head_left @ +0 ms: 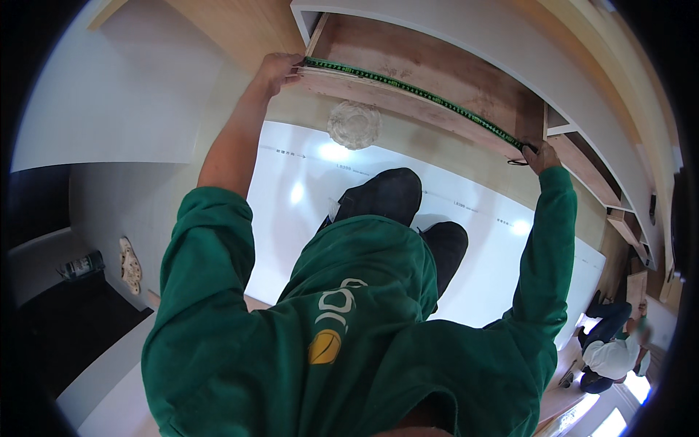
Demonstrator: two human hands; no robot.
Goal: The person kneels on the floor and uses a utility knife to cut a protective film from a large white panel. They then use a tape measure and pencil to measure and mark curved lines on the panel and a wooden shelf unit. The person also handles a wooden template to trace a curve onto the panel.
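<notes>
A green tape measure (pixel 415 89) is stretched along the near edge of an open wooden drawer (pixel 437 62), from one side to the other. At the left end, my left hand (pixel 280 71) pinches the blade against the drawer's corner. Over at the right end, my right hand (pixel 541 156) is closed around the tape measure's body, most of which the fingers hide. A dark wrist loop hangs beside that hand. Both forearms reach forward, the left one bare to the elbow and the right one in a green sleeve.
A white cabinet front (pixel 582 95) curves above the drawer, with more open compartments to the right. Below lies a white sheet (pixel 306 175) under my legs, with a crumpled translucent round thing (pixel 354 124) at its far edge. A person (pixel 611 357) crouches at the lower right.
</notes>
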